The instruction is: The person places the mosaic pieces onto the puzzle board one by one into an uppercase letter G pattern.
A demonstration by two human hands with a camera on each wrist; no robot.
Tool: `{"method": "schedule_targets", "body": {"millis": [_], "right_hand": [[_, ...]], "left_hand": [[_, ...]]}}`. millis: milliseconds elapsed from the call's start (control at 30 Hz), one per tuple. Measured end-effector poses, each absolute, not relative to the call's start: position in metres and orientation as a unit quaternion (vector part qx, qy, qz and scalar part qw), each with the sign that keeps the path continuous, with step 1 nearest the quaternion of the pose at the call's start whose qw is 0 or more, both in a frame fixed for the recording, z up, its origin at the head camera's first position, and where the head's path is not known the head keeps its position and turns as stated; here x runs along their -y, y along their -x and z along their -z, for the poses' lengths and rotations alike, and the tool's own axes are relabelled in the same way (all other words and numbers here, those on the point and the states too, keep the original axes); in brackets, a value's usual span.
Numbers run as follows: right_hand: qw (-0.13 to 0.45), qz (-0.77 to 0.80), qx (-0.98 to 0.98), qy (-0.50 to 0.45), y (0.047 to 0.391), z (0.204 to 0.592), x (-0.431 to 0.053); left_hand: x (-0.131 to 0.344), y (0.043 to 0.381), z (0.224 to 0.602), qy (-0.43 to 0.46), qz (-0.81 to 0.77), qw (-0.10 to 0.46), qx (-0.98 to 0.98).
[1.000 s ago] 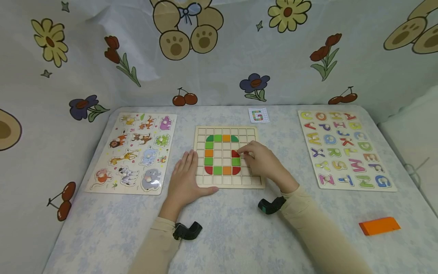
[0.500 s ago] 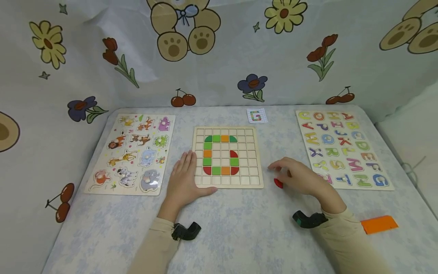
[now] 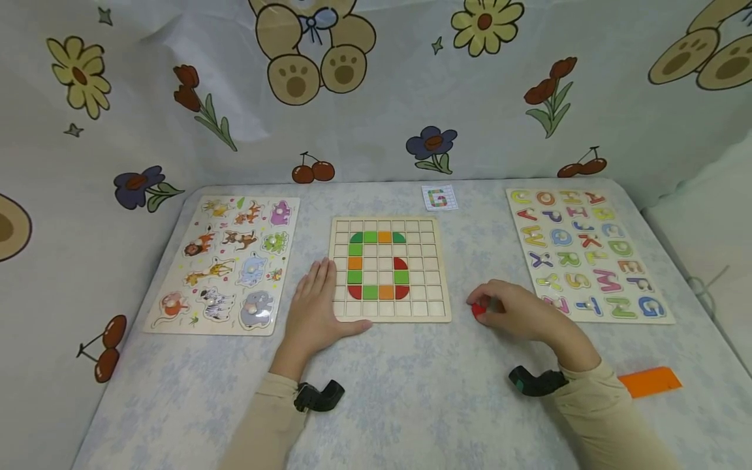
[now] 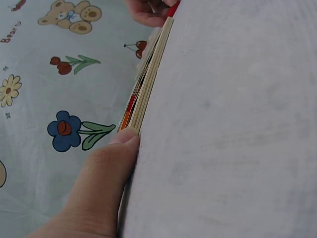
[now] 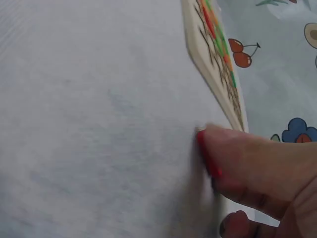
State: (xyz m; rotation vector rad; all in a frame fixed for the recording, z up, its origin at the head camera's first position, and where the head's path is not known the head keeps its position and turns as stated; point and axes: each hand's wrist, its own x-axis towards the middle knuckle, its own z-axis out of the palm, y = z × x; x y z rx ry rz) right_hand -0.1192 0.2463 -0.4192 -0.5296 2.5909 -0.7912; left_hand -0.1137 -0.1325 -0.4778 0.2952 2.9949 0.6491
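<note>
A wooden grid board (image 3: 429,307) lies mid-table, holding red, orange and green pieces in a G-like outline. My left hand (image 3: 314,297) rests along its left edge with straight fingers, the thumb (image 4: 101,173) lying at the near edge. To the right of the board, my right hand (image 3: 523,310) pinches a small red piece (image 3: 478,311) between thumb and fingers, close to the tabletop. In the right wrist view the red piece (image 5: 208,156) shows at the thumb tip; its full shape is partly hidden.
An animal peg puzzle (image 3: 235,261) lies on the left, a letter peg puzzle (image 3: 587,261) on the right. Behind the board is a small card (image 3: 439,198) with a coloured G. An orange block (image 3: 651,382) sits by my right sleeve. A printed cloth (image 3: 376,130) hangs behind.
My right hand has left the board's right side, moved right and toward me, and taken hold of the red piece on the table. The left hand stays at the board.
</note>
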Motion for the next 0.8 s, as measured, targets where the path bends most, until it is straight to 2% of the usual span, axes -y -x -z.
{"method": "schedule_targets", "body": {"millis": [533, 800], "right_hand": [[0.187, 0.302, -0.924, 0.142, 0.124, 0.423, -0.245], [0.156, 0.351, -0.91, 0.155, 0.141, 0.426, -0.229]], "left_hand": [[0.133, 0.114, 0.476, -0.095, -0.212, 0.03, -0.972], [0.132, 0.113, 0.474, -0.093, -0.21, 0.037, -0.972]]}}
